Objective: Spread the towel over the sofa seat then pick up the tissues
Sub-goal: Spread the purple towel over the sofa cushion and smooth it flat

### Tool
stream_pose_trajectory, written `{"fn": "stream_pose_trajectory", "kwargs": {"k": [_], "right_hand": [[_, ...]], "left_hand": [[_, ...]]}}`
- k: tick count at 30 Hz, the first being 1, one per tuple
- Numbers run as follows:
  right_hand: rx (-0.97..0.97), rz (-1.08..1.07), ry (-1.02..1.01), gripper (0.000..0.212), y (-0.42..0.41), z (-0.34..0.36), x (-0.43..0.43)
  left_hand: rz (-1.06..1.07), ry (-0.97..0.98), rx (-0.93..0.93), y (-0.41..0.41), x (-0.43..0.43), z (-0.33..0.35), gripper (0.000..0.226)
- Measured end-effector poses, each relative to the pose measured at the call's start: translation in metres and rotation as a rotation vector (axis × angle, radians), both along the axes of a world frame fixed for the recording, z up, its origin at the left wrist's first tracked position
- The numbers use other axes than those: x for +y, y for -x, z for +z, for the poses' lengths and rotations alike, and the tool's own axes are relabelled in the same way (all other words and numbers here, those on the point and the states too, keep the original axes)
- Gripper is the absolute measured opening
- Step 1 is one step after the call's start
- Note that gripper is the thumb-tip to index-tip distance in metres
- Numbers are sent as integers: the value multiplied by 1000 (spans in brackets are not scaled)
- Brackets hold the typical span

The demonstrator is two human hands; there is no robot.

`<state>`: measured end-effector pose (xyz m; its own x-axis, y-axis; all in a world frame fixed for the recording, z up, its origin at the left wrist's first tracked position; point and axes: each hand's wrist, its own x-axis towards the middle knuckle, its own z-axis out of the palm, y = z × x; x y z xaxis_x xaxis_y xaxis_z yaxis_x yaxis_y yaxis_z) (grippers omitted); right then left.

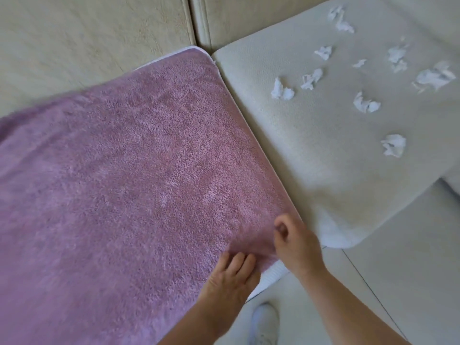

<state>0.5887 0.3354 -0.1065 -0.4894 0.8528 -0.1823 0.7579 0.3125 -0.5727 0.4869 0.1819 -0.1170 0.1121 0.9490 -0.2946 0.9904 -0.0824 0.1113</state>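
A mauve-pink towel [129,175] lies flat over the left sofa seat, reaching the cushion's back corner and right edge. My left hand [231,277] rests palm down on the towel's near right corner, fingers together. My right hand [296,242] sits just right of it at the same corner, fingers curled and pinching the towel's edge. Several crumpled white tissues [282,90] lie scattered on the bare cream seat cushion [311,155] to the right, well beyond both hands.
Cream sofa backrests [94,33] run along the top. A pale tiled floor [398,257] lies at the lower right, with my white shoe [265,322] near the sofa's front edge. A gap separates the two seat cushions.
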Motion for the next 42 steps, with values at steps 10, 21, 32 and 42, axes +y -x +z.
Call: {"fn": "stream_pose_trajectory", "kwargs": {"k": [10, 21, 32, 42], "right_hand": [[-21, -98, -35, 16, 32, 8, -79], [-115, -63, -10, 22, 7, 8, -136], [-335, 482, 17, 27, 91, 41, -163], [-321, 672, 1, 43, 270, 51, -260]], "left_hand": [[10, 196, 89, 18, -20, 25, 34], [108, -2, -136, 31, -63, 24, 34], [222, 111, -144, 68, -168, 25, 15], [798, -7, -132, 221, -249, 50, 30]]}}
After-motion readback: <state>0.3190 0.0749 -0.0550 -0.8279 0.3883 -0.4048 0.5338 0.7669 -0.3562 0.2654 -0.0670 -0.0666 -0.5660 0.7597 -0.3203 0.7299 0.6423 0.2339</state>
